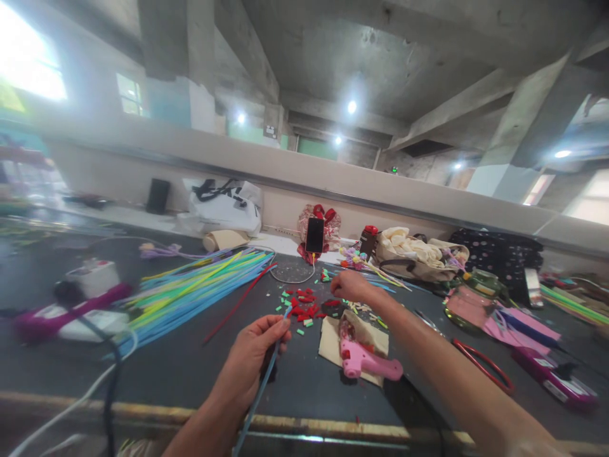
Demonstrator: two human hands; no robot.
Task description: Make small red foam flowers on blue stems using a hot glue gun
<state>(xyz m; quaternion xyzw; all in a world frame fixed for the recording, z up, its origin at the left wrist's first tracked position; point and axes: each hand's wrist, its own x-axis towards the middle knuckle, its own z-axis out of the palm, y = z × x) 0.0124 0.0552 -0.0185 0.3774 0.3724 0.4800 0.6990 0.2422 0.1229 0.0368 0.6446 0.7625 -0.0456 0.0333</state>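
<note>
My left hand (264,339) pinches a blue pipe cleaner (259,397) between thumb and forefinger. Its tip points up toward the small pieces, and its tail hangs past the table's front edge. My right hand (354,287) reaches over the far side of the scattered pieces, fingers curled downward and pressed together; anything in them is hidden. Close to its fingertips lie small green pieces (325,275). Short red pieces (304,304) make a loose pile between my hands. Below my right forearm, a pink glue gun (366,363) rests on a beige pad (329,339).
Long blue, green and yellow pipe cleaners (200,289) lie in a bundle at left, beside a single red one (240,304). A phone (314,235) leans upright at the back. Red-handled scissors (483,365) and a glass jar (476,295) stand right. A white cable (90,387) crosses the left front.
</note>
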